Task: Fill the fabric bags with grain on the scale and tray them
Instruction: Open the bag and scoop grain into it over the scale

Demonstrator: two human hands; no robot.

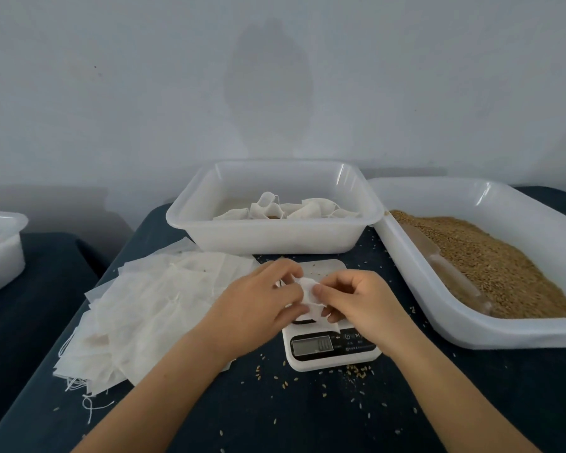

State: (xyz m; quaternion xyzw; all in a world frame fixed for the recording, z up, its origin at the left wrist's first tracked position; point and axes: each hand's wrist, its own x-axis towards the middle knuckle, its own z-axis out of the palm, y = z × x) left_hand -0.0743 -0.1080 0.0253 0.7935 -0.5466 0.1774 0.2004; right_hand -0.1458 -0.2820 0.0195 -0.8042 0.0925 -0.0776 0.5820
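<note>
A single head-worn wide-angle view looks forward and down from just above and behind the left hand and right hand, close over them, facing a wall beyond; both forearms enter from the bottom edge.

A dark blue table carries a white digital scale at its center. A white tray of filled fabric bags sits at 12 o'clock, and a larger white tray of brown grain at 2 o'clock. A loose pile of empty fabric bags with trailing drawstrings lies at 9 o'clock. Stray grains dot the tabletop around the scale, thickest at 6 o'clock.
</note>
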